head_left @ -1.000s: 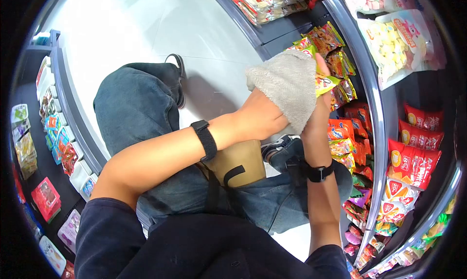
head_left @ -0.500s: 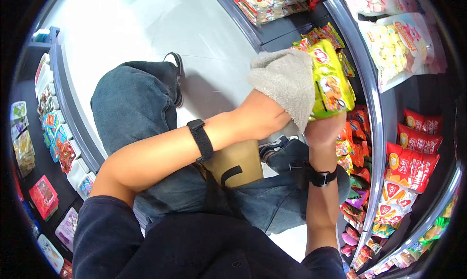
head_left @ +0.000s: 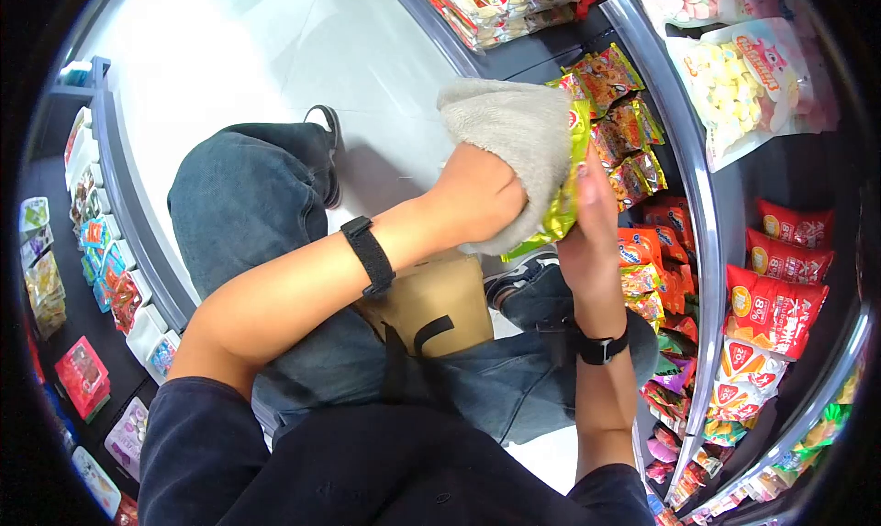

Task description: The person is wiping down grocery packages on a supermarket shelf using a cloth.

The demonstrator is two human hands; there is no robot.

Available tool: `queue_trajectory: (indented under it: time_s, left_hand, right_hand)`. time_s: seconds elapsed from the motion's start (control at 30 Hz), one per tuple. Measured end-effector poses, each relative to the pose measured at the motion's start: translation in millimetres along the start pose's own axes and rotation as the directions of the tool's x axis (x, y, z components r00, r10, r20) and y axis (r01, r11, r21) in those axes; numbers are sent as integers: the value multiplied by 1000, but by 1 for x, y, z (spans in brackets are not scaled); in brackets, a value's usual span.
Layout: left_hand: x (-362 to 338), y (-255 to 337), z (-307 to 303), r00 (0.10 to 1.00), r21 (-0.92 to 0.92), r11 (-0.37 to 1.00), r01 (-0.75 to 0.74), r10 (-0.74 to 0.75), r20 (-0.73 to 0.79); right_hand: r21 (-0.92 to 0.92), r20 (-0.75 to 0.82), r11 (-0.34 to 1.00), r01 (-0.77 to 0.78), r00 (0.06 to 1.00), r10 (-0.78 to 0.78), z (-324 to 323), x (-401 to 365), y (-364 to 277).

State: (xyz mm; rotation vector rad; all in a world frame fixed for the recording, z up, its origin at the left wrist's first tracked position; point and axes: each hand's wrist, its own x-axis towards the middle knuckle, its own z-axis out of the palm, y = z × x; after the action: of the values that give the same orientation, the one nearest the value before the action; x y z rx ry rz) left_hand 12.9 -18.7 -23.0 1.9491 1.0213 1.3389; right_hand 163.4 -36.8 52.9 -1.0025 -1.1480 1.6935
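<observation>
A grey cloth [head_left: 514,127] is bunched in my left hand [head_left: 482,195], which is closed around it. The cloth lies against one face of a yellow-green snack bag [head_left: 567,209]. My right hand [head_left: 592,241] grips this bag from the right, its fingers along the outer side. The bag is turned nearly edge-on, so most of its printed front is hidden. Both hands are held above my knees, just left of the lower shelf. Small orange and yellow snack packets [head_left: 624,122] lie on that shelf right beside my right hand.
Red snack bags [head_left: 775,310] and a bag of marshmallow-like sweets [head_left: 748,85] sit on the right shelf, behind a metal shelf edge [head_left: 702,214]. Another shelf [head_left: 128,241] with packets curves along the left. A tan box-like item [head_left: 431,306] is between my legs.
The snack bag has moved left, away from the shelf, and turned from front-facing to nearly edge-on. My left hand and the cloth have shifted left with it. More packets on the shelf show.
</observation>
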Motion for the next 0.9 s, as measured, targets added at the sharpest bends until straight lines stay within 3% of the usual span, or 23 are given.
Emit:
queue_trajectory:
  time_s: [0.07, 0.13, 0.17, 0.2, 0.27, 0.3, 0.33, 0.37, 0.4, 0.43, 0.53, 0.57, 0.7, 0.73, 0.77, 0.8, 0.87, 0.9]
  left_hand:
    - [-3, -7, 7, 999, 22, 1000, 13, -12, -40]
    - [-7, -13, 11, 957, -211, 943, 258, -221, 186]
    - [-7, 0, 9, 916, -554, 734, 393, -365, 166]
    - [-8, 3, 6, 917, -557, 733, 391, -358, 173]
    - [-8, 8, 1, 858, -598, 616, 513, -397, 326]
    - [3, 33, -6, 688, -705, 309, 639, -639, 344]
    - [-6, 22, -9, 681, -685, 271, 677, -584, 442]
    - [-9, 14, -3, 664, -771, 126, 624, -605, 439]
    - [-12, 4, 6, 643, -832, -23, 554, -623, 446]
    - [-27, -17, 13, 730, -771, 241, 589, -567, 381]
    - [-17, -17, 13, 657, -718, 247, 651, -658, 369]
    - [-16, -16, 13, 590, -721, 153, 676, -698, 406]
    - [2, -19, 17, 675, -762, 237, 603, -661, 328]
    - [5, -14, 14, 707, -582, 466, 666, -645, 292]
    - [9, -6, 13, 745, -353, 658, 665, -614, 260]
    - [13, 3, 16, 750, -353, 662, 661, -603, 272]
    - [20, 20, 24, 655, -643, 379, 666, -710, 260]
    - [16, 4, 27, 665, -614, 419, 668, -707, 241]
  right_hand:
    - [-147, 49, 980, 136, 990, -130, 4, 3, -5]
    - [-86, 26, 985, 150, 989, -148, 8, 3, -7]
    - [-194, 72, 952, 239, 971, -229, 5, 6, -3]
    - [-295, 124, 898, 326, 945, -302, 4, 7, -1]
    - [-371, 187, 874, 315, 947, -262, 5, 6, 3]
    - [-387, 222, 853, 350, 933, -282, 3, 8, 9]
    - [-405, 252, 832, 380, 921, -299, 1, 10, 15]
    - [-368, 238, 869, 331, 937, -256, 2, 9, 20]
    - [-444, 254, 821, 358, 929, -268, -2, 9, 24]
    - [-438, 235, 830, 346, 935, -265, -1, 7, 25]
    - [-546, 204, 754, 365, 931, -303, -7, 0, 21]
    - [-567, 187, 740, 362, 932, -312, -11, -3, 23]
    - [-575, 146, 741, 346, 935, -323, -25, -15, 22]
    - [-586, 130, 735, 342, 935, -331, -28, -17, 21]
    - [-484, 117, 809, 334, 941, -318, -30, -19, 23]
    - [-370, 108, 871, 323, 946, -306, -33, -21, 24]
    - [-407, 93, 856, 318, 947, -308, -38, -29, 24]
    - [-433, 25, 834, 343, 929, -369, -38, -34, 22]
